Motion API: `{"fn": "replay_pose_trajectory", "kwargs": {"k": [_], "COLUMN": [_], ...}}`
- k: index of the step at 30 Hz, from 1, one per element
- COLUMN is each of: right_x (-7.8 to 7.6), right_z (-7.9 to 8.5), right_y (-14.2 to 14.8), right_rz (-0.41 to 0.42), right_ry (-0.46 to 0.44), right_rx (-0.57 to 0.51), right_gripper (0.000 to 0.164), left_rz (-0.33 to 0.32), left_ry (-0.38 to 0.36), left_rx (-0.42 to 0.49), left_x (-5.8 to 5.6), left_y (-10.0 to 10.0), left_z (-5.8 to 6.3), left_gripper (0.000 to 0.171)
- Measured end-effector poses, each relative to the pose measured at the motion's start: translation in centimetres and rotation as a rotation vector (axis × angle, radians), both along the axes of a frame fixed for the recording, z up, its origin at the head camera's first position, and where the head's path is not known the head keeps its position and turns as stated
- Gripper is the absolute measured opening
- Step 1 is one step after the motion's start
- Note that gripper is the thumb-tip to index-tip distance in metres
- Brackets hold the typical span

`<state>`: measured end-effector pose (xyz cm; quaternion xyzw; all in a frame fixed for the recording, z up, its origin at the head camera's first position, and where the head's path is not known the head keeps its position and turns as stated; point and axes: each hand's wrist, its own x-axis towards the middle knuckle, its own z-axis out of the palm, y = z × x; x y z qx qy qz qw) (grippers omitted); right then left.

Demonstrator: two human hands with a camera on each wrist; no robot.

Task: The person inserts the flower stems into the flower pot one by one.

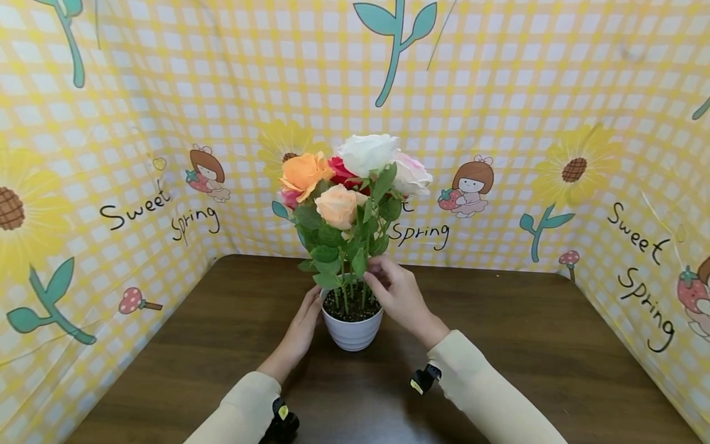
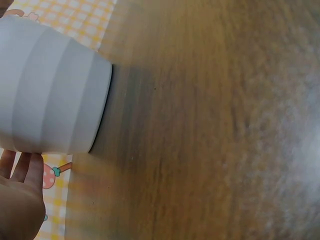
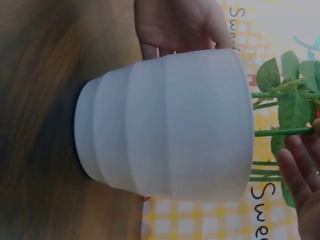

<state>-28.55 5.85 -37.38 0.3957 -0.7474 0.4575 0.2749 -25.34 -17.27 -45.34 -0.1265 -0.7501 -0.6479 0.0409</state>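
Note:
A ribbed white flowerpot [image 1: 353, 336] stands upright on the table, filled with dark soil [image 1: 345, 312]. Leafy roses rise from it: an orange rose [image 1: 305, 176], a white rose [image 1: 367, 154], a peach rose [image 1: 337, 206], a pale pink rose [image 1: 412, 175] and a red one partly hidden. My left hand [image 1: 299, 330] rests along the pot's left side with its fingers fairly straight. Above the rim on the right, my right hand [image 1: 405, 296] pinches a green rose stem [image 3: 280, 133] between thumb and fingers. In the left wrist view the pot [image 2: 55, 90] hides some left fingertips.
The pot stands on a dark brown wooden table [image 1: 488, 345]. Behind and at both sides hangs a yellow checked cloth [image 1: 499, 80] printed with sunflowers and lettering. A black wrist camera [image 1: 425, 378] is worn at the right cuff, another black camera [image 1: 283, 422] at the left.

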Motion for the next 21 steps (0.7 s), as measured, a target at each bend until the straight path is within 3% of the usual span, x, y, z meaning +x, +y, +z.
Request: {"fn": "replay_pose_trajectory", "kwargs": {"k": [12,21], "right_x": [0.15,0.07], "right_z": [-0.21,-0.28], "right_y": [-0.25,-0.26], "right_rz": [-0.029,-0.076], "right_ry": [0.010,-0.019], "right_rx": [0.033,0.151], "right_gripper": [0.014,0.007], "left_rz": [0.014,0.019], "left_ry": [-0.001,0.001], "left_rx": [-0.010,-0.010], "left_x": [0.05,-0.10], "left_y": [0.08,0.05], "left_z": [-0.39,-0.34], "left_gripper": [0.054,0.055]}}
